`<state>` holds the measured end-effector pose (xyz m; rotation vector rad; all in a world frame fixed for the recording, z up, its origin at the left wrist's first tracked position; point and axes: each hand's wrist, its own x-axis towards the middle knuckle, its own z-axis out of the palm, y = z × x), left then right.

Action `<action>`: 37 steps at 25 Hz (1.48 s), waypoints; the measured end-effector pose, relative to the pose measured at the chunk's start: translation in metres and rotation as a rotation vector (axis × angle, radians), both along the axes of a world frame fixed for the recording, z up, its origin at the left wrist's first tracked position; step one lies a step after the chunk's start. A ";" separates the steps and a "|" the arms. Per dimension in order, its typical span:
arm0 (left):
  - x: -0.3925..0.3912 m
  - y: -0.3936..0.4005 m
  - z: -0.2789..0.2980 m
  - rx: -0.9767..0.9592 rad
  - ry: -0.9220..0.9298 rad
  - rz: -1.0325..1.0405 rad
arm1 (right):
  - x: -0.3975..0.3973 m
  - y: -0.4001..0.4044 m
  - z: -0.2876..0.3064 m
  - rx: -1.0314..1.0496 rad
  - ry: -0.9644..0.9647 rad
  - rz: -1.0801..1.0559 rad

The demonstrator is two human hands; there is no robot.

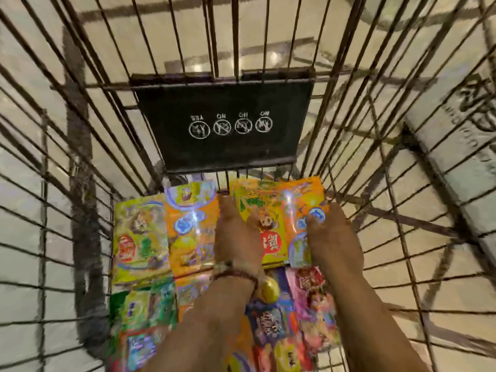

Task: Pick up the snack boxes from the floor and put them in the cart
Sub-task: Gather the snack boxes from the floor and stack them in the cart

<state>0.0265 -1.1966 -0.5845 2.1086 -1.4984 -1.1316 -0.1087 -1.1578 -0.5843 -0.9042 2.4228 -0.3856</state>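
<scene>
I look down into a wire shopping cart whose bottom is covered with several colourful snack boxes. My left hand and my right hand reach deep into the cart and grip the two sides of a pair of boxes at the far right: a yellow snack box and an orange snack box lying side by side. A green box and another orange box lie flat to the left. More boxes lie nearer to me, partly hidden by my forearms.
A black plastic flap with white pictograms hangs on the cart's far wall. Wire walls close in on all sides. Pale tiled floor shows through the bars. A pale printed object stands outside the cart on the right.
</scene>
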 end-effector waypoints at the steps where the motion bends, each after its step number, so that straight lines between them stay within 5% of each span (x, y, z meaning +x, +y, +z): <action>1: -0.005 0.003 0.000 -0.025 -0.039 -0.037 | 0.002 0.000 -0.002 -0.049 0.046 0.028; 5: -0.003 0.017 -0.018 -0.399 -0.197 -0.328 | 0.017 0.006 -0.023 -0.168 0.299 0.328; 10: 0.013 0.006 -0.015 -0.134 -0.445 -0.751 | 0.032 -0.009 -0.036 0.012 0.415 0.484; 17: 0.014 -0.008 0.027 -0.059 -0.413 -0.723 | 0.028 -0.013 -0.003 0.130 0.309 0.570; 22: 0.035 -0.002 0.138 -0.204 -0.322 -0.729 | 0.033 -0.006 0.113 -0.068 0.212 0.687; 31: 0.173 0.075 0.411 -0.627 -0.457 -0.603 | 0.096 0.047 0.405 -0.299 0.238 1.172; 37: 0.250 0.194 0.480 -0.567 -0.690 -0.367 | 0.128 0.111 0.485 -0.535 0.373 1.430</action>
